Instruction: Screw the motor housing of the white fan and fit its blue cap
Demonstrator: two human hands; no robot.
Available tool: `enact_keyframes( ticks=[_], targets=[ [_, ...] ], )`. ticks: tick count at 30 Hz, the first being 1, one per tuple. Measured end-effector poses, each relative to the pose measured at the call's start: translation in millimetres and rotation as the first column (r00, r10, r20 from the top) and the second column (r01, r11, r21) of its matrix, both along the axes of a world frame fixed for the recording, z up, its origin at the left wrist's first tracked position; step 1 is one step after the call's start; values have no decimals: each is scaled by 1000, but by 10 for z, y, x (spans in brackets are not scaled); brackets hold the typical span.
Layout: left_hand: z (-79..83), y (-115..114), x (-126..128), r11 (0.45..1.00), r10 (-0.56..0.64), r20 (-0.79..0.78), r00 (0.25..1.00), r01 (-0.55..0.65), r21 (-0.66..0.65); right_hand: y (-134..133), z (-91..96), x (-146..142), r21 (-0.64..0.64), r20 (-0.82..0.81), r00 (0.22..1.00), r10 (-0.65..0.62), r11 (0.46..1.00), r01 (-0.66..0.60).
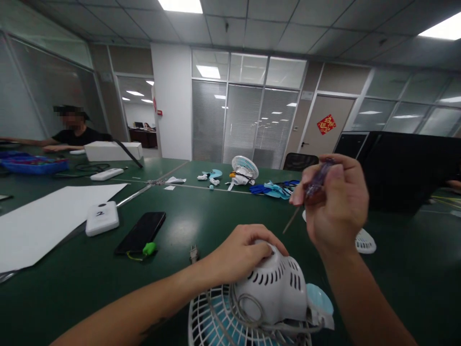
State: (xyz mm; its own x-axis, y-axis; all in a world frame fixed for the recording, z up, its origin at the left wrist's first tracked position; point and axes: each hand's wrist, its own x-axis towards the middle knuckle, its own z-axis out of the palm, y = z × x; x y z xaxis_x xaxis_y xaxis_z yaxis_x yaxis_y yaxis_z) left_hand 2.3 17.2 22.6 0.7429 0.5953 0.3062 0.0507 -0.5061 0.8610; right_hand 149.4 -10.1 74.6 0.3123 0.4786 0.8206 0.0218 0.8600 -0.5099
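Observation:
A small white fan [266,298] with a blue blade lies face down on the green table [201,226] at the bottom middle. My left hand [243,254] rests on its white motor housing, fingers curled over the top. My right hand [333,204] is raised above and to the right of the fan, closed on a screwdriver [317,185] with a dark purple handle; its thin shaft points down and left. A white grille piece [365,242] lies on the table behind my right wrist.
A black phone [142,232], a white box marked 2 [102,217] and a white sheet [43,221] lie at left. Another small fan [243,172] and blue parts [273,189] sit farther back. A person in black [74,132] sits at far left. A dark monitor [403,168] stands right.

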Motion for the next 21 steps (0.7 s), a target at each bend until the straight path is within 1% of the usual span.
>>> enact_keyframes(
  ticks=[2, 5, 8, 11, 17, 19, 21],
  targets=[
    [-7, 2, 7, 1000, 1, 9, 1000, -1, 4, 48, -47, -70, -13, 34, 998, 60, 998, -60],
    [-17, 0, 15, 1000, -3, 24, 1000, 2, 10, 94, -122, -84, -29, 88, 992, 87, 996, -85],
    [-23, -5, 17, 1000, -2, 22, 1000, 2, -1, 123, -158, -52, -62, 78, 993, 94, 994, -89],
    [-26, -6, 18, 1000, 9, 25, 1000, -9, -6, 131, -163, -43, -84, 57, 990, 125, 989, -120],
    [-51, -5, 22, 1000, 3, 43, 999, -2, -21, 108, -208, -125, -120, 102, 952, 289, 953, -277],
    [-58, -5, 25, 999, -4, 51, 999, 6, -36, 104, -227, -138, -128, 119, 945, 305, 948, -290],
    [-55, -7, 27, 999, -12, 55, 998, 14, -39, 103, -235, -136, -129, 136, 946, 294, 952, -277]
  ],
)
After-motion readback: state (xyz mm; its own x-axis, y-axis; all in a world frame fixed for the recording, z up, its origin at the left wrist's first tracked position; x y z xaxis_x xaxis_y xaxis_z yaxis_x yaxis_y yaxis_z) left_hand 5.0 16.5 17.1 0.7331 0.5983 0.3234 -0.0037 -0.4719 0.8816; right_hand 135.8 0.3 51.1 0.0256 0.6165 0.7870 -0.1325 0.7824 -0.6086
